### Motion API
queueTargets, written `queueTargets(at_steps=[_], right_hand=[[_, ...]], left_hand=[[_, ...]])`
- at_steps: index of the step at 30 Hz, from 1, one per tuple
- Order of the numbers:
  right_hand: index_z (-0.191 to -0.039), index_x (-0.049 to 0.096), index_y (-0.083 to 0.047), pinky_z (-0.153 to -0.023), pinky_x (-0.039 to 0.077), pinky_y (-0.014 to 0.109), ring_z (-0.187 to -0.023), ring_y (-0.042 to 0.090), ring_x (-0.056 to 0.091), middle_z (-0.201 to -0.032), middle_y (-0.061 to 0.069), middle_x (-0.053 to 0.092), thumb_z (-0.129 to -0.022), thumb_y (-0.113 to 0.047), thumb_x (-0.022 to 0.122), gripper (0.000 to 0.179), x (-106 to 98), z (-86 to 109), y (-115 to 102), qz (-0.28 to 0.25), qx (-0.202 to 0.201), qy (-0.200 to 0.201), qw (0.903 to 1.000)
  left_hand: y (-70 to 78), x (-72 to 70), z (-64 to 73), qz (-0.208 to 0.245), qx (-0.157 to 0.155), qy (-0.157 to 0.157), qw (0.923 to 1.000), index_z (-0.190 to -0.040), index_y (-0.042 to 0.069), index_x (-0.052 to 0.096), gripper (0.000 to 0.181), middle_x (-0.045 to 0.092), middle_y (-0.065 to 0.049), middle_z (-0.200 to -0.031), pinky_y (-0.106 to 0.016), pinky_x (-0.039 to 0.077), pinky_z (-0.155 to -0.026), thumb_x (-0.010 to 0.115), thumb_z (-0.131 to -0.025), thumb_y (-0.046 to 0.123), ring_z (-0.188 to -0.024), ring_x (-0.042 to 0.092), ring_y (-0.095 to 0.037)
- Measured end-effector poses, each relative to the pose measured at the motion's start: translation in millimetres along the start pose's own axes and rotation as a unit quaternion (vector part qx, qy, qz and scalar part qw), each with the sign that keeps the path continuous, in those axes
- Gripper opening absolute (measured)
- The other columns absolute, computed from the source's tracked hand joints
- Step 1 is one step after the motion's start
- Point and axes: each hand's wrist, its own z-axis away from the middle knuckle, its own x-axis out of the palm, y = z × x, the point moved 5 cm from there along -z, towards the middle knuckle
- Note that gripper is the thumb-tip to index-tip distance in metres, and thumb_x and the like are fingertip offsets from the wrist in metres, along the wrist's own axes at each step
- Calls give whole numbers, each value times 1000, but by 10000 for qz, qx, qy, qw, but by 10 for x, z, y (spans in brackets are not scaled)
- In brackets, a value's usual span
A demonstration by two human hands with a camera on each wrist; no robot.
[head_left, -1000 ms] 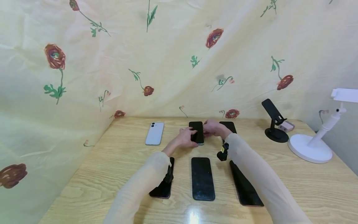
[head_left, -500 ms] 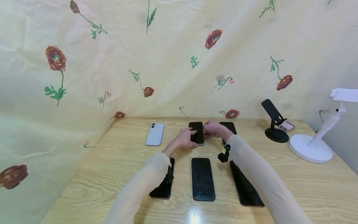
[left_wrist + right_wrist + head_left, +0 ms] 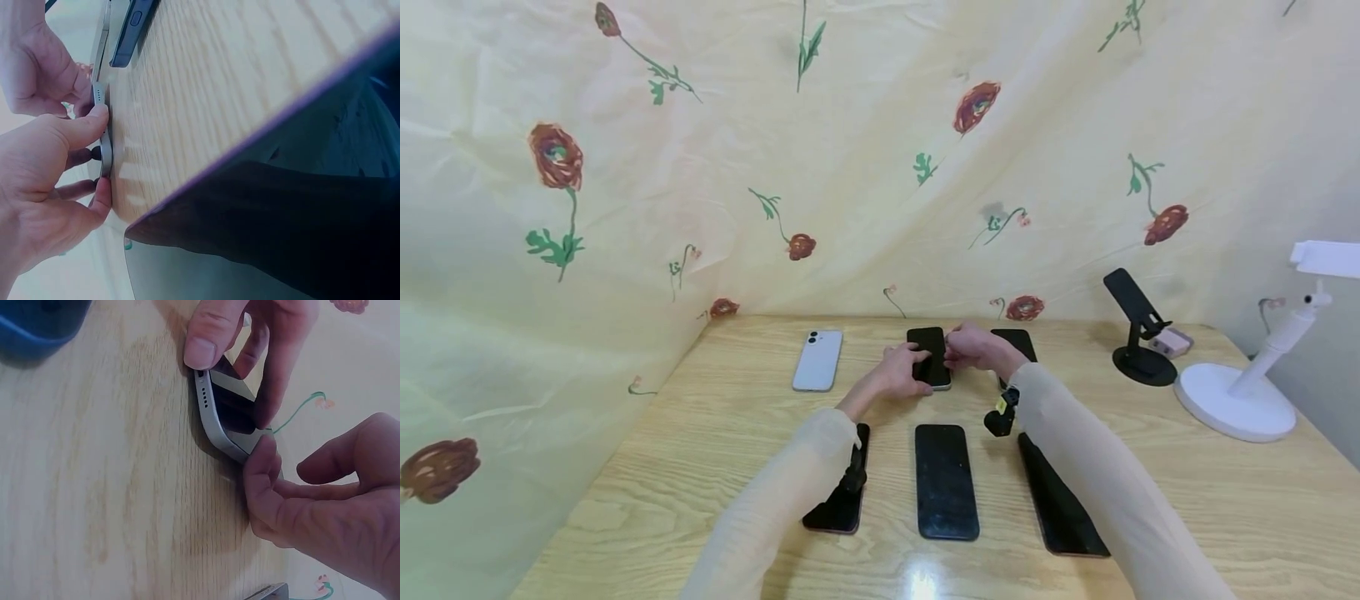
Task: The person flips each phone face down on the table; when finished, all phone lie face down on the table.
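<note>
A smartphone with a dark screen and silvery frame lies at the back middle of the table, screen up. My left hand holds it, thumb on the bottom edge by the speaker holes and other fingers over the screen. From the opposite side, my right hand has curled fingers against the phone's long edge; in the right wrist view its thumb stays off the phone. Left of it lies a pale phone, camera side up. Behind the right wrist, another black phone is partly covered.
Three dark phones lie nearer the front: a left one and a right one, partly under the sleeves, and a middle one. At the right stand a black phone stand, a small pale block and a white lamp.
</note>
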Motion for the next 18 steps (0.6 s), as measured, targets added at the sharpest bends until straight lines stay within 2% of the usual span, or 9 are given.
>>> queueTargets(at_steps=[4,10,15,18], right_hand=[[-128,42,11,-73,53,30,-74,19,51,-90,14,47,-98,3,36,31,-5,-9,20,-56,-18,3,10000],[-150,27,11,-71,50,30,-74,19,50,-99,16,46,-95,7,34,55,-2,-13,52,-59,-33,-97,9999],[-151,26,8,-70,48,30,-75,20,51,-103,18,48,-89,11,35,63,-7,13,52,4,-63,-158,9999],[-152,26,7,-70,48,30,-75,20,51,-97,16,49,-88,12,36,64,-15,28,47,-9,-138,-170,9998]], left_hand=[[-14,17,-2,-15,-12,-25,10000,-147,1,48,70,41,-23,-151,-46,25,-110,77,-89,27,-142,33,-32],[-28,22,-6,22,104,6,9999,-146,0,49,69,42,-24,-149,-47,26,-109,76,-88,26,-141,34,-33],[-31,13,1,82,138,-17,9999,-147,-1,47,69,40,-25,-150,-48,25,-110,75,-90,25,-141,33,-35],[-35,5,6,115,104,-30,9999,-148,0,45,70,39,-26,-151,-48,25,-111,75,-90,25,-141,34,-36]])
